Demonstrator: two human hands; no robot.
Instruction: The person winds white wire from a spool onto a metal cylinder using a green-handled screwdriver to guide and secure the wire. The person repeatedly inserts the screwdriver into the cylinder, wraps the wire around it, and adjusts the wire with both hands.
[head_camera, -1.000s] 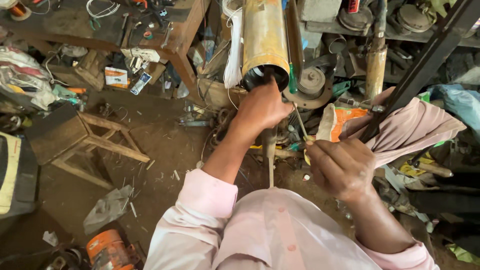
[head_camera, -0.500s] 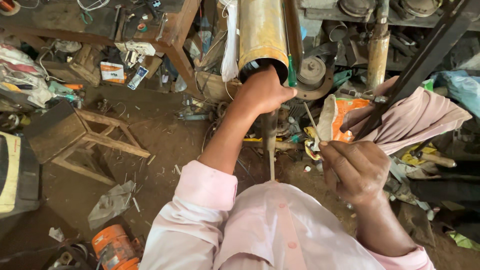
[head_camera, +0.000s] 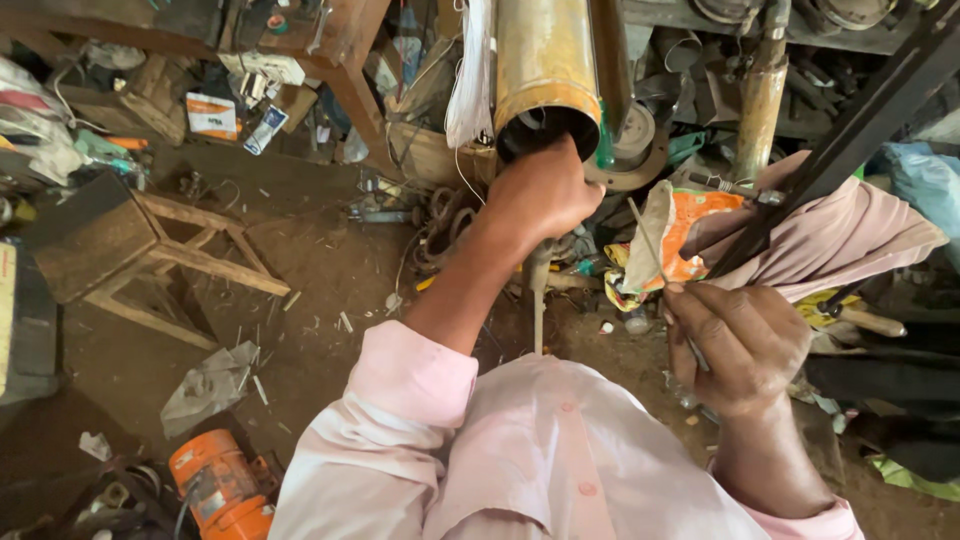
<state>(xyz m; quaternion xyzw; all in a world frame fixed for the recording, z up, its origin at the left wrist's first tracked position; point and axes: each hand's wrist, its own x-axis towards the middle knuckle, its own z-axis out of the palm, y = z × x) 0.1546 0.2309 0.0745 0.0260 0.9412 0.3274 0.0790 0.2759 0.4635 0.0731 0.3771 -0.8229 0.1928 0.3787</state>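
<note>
A rusty yellow metal cylinder points toward me, its dark open end near the top middle. My left hand is closed at that open end, fingers tucked into or against the rim; what it grips is hidden. My right hand sits lower right, closed on a thin metal rod that slants up to the left. A thin pale stick stands upright below the left hand. I wear a pink shirt.
A low wooden stool stands on the dirt floor at left. An orange motor lies bottom left. A dark bar slants across a pink cloth at right. Cluttered shelves and metal parts fill the back.
My left hand has risen closer to the cylinder's open end. My right hand with the thin rod stays at about the same place.
</note>
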